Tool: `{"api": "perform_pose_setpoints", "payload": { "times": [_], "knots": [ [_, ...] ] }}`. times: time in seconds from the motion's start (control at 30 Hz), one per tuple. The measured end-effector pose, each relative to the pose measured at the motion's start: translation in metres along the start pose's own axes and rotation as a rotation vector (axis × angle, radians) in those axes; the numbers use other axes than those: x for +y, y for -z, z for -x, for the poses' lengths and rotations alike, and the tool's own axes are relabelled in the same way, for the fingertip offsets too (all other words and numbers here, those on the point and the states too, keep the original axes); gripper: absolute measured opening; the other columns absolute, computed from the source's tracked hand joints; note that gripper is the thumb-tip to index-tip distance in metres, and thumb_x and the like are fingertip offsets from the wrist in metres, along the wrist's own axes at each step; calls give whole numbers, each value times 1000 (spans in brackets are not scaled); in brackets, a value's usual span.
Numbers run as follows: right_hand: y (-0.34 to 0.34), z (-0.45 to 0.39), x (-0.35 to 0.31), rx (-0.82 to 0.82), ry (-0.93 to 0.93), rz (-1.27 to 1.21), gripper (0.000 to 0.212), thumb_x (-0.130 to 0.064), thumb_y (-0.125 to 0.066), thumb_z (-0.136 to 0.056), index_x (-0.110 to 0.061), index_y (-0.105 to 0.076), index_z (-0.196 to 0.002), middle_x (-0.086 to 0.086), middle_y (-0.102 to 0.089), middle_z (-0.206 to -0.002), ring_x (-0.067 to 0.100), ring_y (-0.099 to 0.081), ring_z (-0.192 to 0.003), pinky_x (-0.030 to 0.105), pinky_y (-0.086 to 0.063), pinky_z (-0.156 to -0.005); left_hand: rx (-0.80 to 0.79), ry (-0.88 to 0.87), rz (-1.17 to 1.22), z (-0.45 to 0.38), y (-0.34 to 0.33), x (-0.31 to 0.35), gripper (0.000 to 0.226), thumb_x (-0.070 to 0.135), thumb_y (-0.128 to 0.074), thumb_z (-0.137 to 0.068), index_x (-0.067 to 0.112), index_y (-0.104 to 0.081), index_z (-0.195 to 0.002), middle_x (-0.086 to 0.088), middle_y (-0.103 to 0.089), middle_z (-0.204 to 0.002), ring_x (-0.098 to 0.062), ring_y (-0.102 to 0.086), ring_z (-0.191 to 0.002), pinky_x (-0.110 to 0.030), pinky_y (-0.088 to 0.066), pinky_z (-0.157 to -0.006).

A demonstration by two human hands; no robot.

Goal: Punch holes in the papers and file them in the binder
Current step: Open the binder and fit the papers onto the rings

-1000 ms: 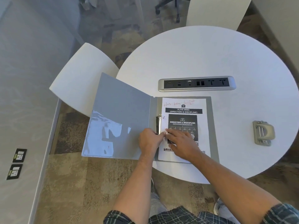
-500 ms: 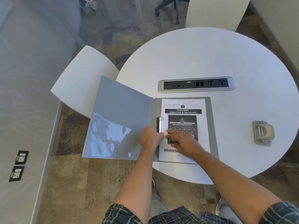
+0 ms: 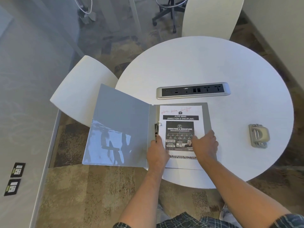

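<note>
A grey binder (image 3: 121, 122) lies open on the round white table (image 3: 213, 66), its left cover hanging past the table edge. A printed paper (image 3: 181, 112) headed "ALIVE MIND" lies on the binder's right half, beside the metal ring mechanism (image 3: 157, 128). My left hand (image 3: 157, 152) rests at the binder's spine, fingertips at the lower end of the ring mechanism. My right hand (image 3: 204, 145) lies flat on the paper's lower right part, fingers spread towards its right edge. A grey hole punch (image 3: 258, 135) sits on the table to the right, apart from both hands.
A silver power socket strip (image 3: 192, 90) is set into the table behind the binder. A white chair (image 3: 82, 92) stands at the left under the binder's cover, another white chair (image 3: 212, 17) at the far side. Carpet floor and floor sockets (image 3: 15, 178) lie at left.
My right hand has slid from beside the rings, next to my left hand, across the paper to its right side. My left hand stays at the spine.
</note>
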State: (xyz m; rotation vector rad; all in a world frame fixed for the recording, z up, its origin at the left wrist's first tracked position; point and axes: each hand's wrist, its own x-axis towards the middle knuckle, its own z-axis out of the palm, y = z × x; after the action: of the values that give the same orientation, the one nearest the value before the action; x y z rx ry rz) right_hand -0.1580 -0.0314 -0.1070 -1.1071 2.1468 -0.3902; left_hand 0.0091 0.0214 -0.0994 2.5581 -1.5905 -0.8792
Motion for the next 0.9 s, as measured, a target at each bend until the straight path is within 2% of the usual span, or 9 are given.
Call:
{"api": "perform_pose_setpoints", "payload": {
  "times": [0.13, 0.27, 0.37, 0.47, 0.57, 0.63, 0.73, 0.8, 0.9],
  "knots": [
    [9, -20, 0, -56, -150, -174, 60, -41, -73, -85, -7, -53, -129, 12, -69, -119, 38, -64, -111, 47, -51, -98, 2, -3, 11, -1, 0, -1, 71, 29, -69, -94, 18, -30, -153, -7, -53, -133, -26, -64, -110, -41, -58, -86],
    [17, -25, 6, -205, -134, -508, 25, -36, -82, -80, -12, -75, -86, 10, -80, -92, 31, -75, -84, 42, -58, -80, -37, 11, 61, 0, 5, -1, 73, 45, -64, -95, 21, -29, -155, -8, -52, -135, -27, -60, -117, -43, -57, -90],
    [31, -12, -4, -326, -104, -713, 16, -20, -83, -84, -6, -78, -90, 10, -81, -87, 26, -77, -73, 38, -62, -74, -56, 43, 29, 5, 18, 1, 96, 78, -56, -82, 24, -28, -156, -12, -47, -138, -32, -55, -125, -45, -53, -97],
    [41, 4, -28, -489, 3, -767, 15, -18, -81, -86, -5, -79, -93, 10, -81, -86, 26, -78, -76, 32, -61, -72, -6, -6, 128, 18, 42, 9, 110, 100, -43, -63, 31, -37, -150, -6, -48, -131, -29, -54, -124, -47, -50, -101],
    [44, 21, -60, -596, 137, -707, 18, -15, -78, -89, -3, -78, -101, 15, -81, -93, 29, -76, -83, 41, -62, -81, -5, -105, 358, 41, 79, 19, 85, 94, -50, -70, 33, -55, -129, 5, -59, -121, -18, -61, -113, -41, -54, -95],
    [40, 31, -81, -650, 246, -643, 23, -20, -77, -87, -6, -79, -105, 13, -81, -96, 30, -77, -92, 48, -58, -91, 15, -159, 487, 56, 105, 23, 58, 84, -56, -76, 38, -56, -112, 13, -65, -104, -10, -65, -96, -30, -54, -81],
    [26, 47, -103, -767, 409, -551, 32, -34, -71, -88, -11, -78, -109, 10, -80, -103, 25, -75, -103, 53, -53, -103, 62, -143, 592, 61, 135, 21, 56, 80, -58, -77, 38, -53, -114, 20, -64, -97, 5, -61, -88, -16, -44, -68],
    [13, 56, -110, -894, 410, -510, 41, -47, -59, -99, -13, -75, -116, 6, -77, -115, 12, -68, -112, 54, -45, -110, 121, -58, 594, 52, 146, 8, 53, 74, -65, -80, 35, -54, -114, 20, -64, -98, 6, -61, -86, -17, -45, -66],
    [-4, 66, -109, -1084, 355, -470, 49, -57, -32, -108, -33, -72, -127, -20, -68, -133, 1, -52, -134, 47, -34, -110, 184, 52, 490, 31, 151, -23, 41, 51, -72, -87, 25, -62, -117, 8, -72, -108, -9, -66, -86, -27, -48, -64]
  ]
}}
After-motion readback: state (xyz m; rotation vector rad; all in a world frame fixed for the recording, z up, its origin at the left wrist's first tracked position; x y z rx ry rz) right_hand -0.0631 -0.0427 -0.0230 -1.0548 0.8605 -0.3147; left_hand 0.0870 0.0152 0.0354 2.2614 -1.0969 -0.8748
